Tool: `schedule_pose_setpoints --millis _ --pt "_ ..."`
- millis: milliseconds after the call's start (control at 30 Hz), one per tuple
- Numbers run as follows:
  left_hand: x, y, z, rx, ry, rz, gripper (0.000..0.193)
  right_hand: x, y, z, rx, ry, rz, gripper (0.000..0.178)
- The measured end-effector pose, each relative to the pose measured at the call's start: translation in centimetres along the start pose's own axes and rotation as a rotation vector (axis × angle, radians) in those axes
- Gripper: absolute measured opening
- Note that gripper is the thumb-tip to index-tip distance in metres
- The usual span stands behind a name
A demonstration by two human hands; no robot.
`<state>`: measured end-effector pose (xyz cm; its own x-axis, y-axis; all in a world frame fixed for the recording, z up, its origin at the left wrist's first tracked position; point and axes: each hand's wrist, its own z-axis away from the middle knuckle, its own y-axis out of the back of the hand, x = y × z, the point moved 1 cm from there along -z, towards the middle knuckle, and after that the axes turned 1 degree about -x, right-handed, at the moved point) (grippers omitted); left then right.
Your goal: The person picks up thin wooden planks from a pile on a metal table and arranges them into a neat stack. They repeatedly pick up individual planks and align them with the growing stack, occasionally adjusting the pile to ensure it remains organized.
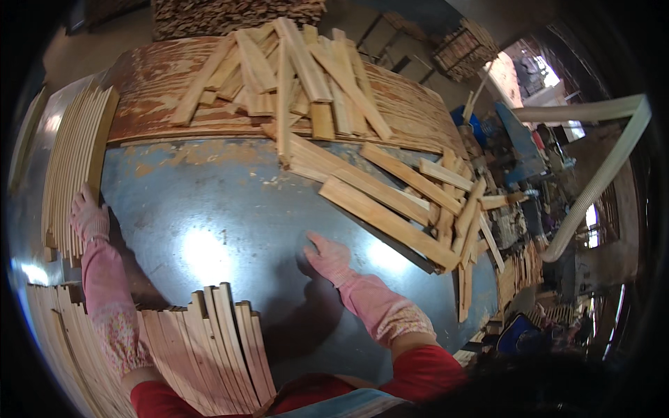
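My left hand [88, 214], in a pink knit glove, rests on the near part of a row of thin wooden strips [73, 167] standing side by side at the table's left. Its fingers stretch over the strips, with the thumb near the row's right edge. Over the middle of the blue-grey tabletop [209, 188] is my right hand [327, 259], also gloved. It holds nothing visible; its fingers are slightly bent and apart. Nearest to it lies a long flat board [387, 219] at the front of a loose pile.
A second row of strips [202, 348] lies near my body at left. Loose boards [293, 76] are heaped on a worn plywood sheet [153, 76] at the far side. More wood pieces [467, 216] crowd the right edge. A ribbed hose [599, 181] hangs beyond, beside machinery.
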<state>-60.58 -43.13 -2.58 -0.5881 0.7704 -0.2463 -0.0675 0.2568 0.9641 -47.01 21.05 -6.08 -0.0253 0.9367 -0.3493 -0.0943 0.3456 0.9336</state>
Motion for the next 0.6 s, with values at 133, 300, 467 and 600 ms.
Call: schedule_pose_setpoints --millis 133,300,467,600 --pt "-1.6 1.6 9.2 0.066 -0.301 0.169 0.092 1.1 5.0 -1.6 -0.113 0.193 0.129 0.049" --pt "-5.2 8.0 25.1 0.133 -0.583 0.481 0.083 12.8 12.0 3.4 0.28 0.057 0.26 0.077" --pt "3.2 14.6 44.5 -0.323 -0.504 1.179 0.064 21.6 13.4 8.8 0.07 -0.243 0.32 0.077" --pt "15.6 19.1 60.6 -1.004 -0.334 1.682 0.074 15.8 11.4 8.5 -0.355 -0.151 -0.211 0.062"
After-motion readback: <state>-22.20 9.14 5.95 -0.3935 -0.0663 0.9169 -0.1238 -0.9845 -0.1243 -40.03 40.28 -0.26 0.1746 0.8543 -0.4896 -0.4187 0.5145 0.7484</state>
